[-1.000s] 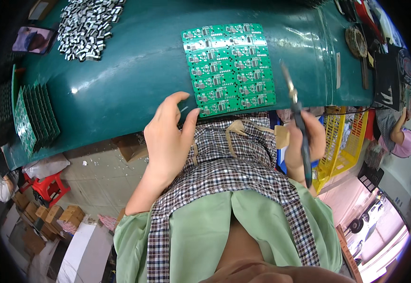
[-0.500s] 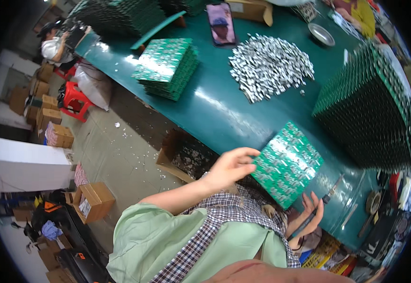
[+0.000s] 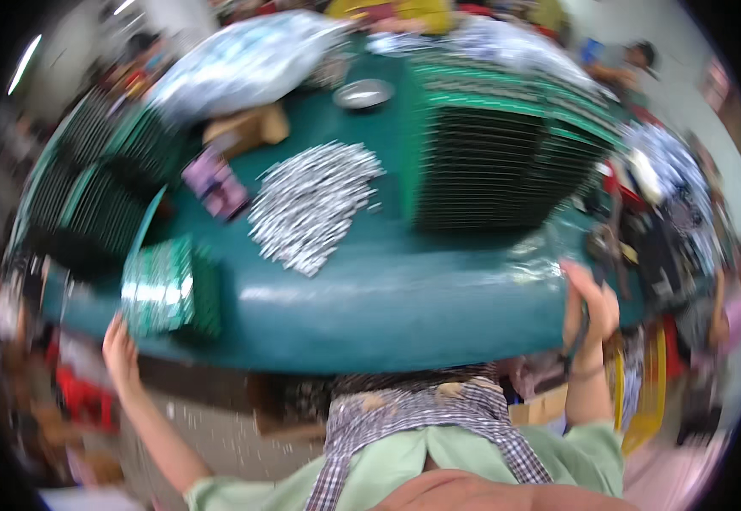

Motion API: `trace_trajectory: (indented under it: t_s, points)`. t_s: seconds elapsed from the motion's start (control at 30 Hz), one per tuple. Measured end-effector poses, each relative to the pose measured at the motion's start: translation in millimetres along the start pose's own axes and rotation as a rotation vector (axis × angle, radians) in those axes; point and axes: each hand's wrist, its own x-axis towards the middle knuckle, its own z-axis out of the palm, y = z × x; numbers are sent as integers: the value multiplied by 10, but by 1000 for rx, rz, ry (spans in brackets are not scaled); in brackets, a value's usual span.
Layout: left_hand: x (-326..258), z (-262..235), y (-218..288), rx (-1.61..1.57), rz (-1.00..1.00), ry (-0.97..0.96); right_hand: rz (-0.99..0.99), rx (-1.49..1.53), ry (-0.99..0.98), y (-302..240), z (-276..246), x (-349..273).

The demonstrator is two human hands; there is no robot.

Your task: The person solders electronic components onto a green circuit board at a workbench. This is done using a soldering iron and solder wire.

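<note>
- Your left hand (image 3: 121,351), lower left of the frame, has its fingers close together at the near corner of the short circuit-board stack (image 3: 159,285); blur hides whether they grip it.
- Caution: the stack sits near the front edge of the green table (image 3: 404,319). A one-corner pull could skew it or tip boards to the floor.
- Your right hand (image 3: 593,302), right of the frame, appears half-curled along a dark slender tool (image 3: 568,345); whether it closes on it, you cannot tell.
- Caution: a sideways sweep with that tool could scrape the boards.
- Mid-frame, the loose metal parts (image 3: 315,204) could scatter if your sleeve or a board drags through.
- Upper right of centre, the tall board stack (image 3: 489,170) could topple if knocked.
</note>
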Motion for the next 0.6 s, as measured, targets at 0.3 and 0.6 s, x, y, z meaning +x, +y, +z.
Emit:
trace_trajectory:
  t_s: [0.3,0.6]
  points:
    - [615,-75,-566,408,107,47,-223,-465,-170,750,-337,1282]
    - [244,-310,-628,178,453,340,-362,-678,-369,1309,-89,1309]
